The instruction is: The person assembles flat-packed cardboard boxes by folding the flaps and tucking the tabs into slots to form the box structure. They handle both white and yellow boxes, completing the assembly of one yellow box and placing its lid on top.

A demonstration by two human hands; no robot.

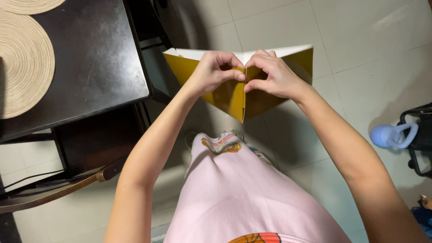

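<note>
Pink shirt (pixel 243 193) w/ cartoon print fills bottom of head view, closest to cam. Both forearms reach fwd over tiled floor (pixel 351 36). Left hand (pixel 212 72) & right hand (pixel 274 74) pinch a folded yellow paper sheet (pixel 234 96) at its centre crease, fingers curled tight, thumbs touching. Sheet held mid-air; long axis runs left-right, white top edge away from cam, folded point aims down toward body. Dark table (pixel 96 54) to the left w/ woven round mats (pixel 22 63). Blue bottle (pixel 389 135) on the floor at right; contents can't tell.
</note>
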